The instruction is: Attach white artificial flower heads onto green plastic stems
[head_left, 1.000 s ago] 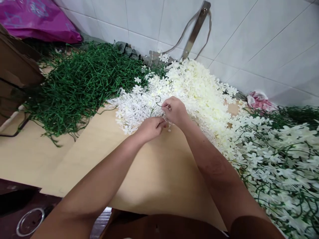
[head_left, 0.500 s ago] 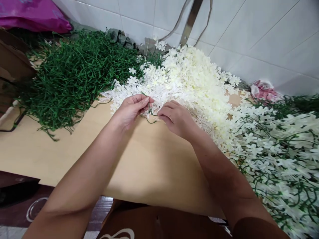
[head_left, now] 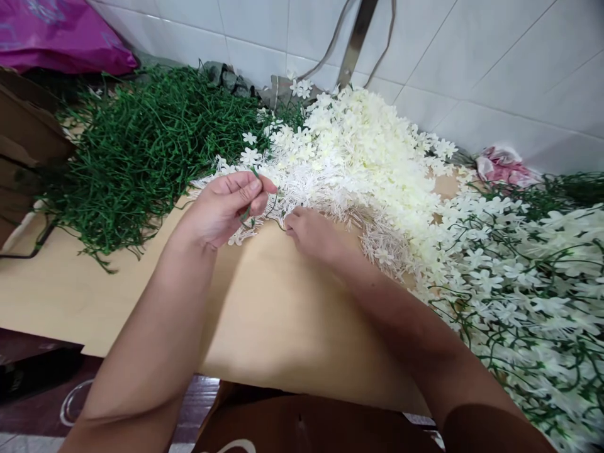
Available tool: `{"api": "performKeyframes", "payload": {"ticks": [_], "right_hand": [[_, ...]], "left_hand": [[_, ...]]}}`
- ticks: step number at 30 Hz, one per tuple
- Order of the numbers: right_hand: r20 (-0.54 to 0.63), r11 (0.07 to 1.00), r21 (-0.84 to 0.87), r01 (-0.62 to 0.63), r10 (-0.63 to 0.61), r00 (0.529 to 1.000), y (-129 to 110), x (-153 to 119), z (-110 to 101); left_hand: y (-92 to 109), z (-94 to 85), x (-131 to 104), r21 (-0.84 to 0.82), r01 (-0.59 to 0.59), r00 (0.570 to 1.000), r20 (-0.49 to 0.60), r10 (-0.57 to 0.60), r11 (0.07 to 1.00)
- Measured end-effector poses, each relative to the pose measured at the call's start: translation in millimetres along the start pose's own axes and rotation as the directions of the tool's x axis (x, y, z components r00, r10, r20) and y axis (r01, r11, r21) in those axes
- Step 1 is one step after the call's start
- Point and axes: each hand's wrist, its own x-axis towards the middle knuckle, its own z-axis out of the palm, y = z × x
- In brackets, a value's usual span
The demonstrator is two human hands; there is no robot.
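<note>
My left hand (head_left: 231, 206) pinches a thin green artificial stem (head_left: 275, 221) between thumb and forefinger, above the near edge of the white flowers. One branch of this stem runs right to my right hand (head_left: 311, 234), whose fingertips are closed on its end, low over the board. Whether a flower is also in those fingertips is hidden. A heap of loose white artificial flowers (head_left: 363, 138) lies just beyond both hands, with thin white stamens (head_left: 311, 182) at its near side. A few white petals show beneath my left hand.
A pile of green stems (head_left: 155, 138) lies at the left, beside a cardboard box (head_left: 28, 126) and a purple bag (head_left: 61, 38). Flowers on green stems (head_left: 533, 302) are heaped at the right. A tiled wall (head_left: 448, 56) stands behind the wooden board (head_left: 264, 314).
My left hand has moved left and a little nearer with the stem. My right hand has shifted slightly left and down, its fingertips still closed.
</note>
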Motion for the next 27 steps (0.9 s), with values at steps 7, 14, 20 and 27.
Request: {"api": "performKeyframes", "payload": {"ticks": [7,14,20,27], "right_hand": [[-0.317,0.987,0.147,0.059,-0.01,0.948,-9,40,-51],[-0.564,0.964,0.208,0.167,-0.021,0.825,46,60,-77],[-0.468,0.964,0.262,0.051,0.081,0.88,56,4,-59],[-0.079,0.995,0.009,-0.103,0.103,0.991,30,-1,-17]], "left_hand": [[-2,18.4,-9,0.292,0.118,0.833,0.492,-0.255,0.949],[-48,47.9,-2,0.55,0.227,0.638,0.54,-0.549,0.804],[-65,56.9,2,0.474,0.351,0.634,0.515,-0.578,0.808],[-63,55.8,-1,0.593,0.237,0.655,0.487,-0.577,0.769]]}}
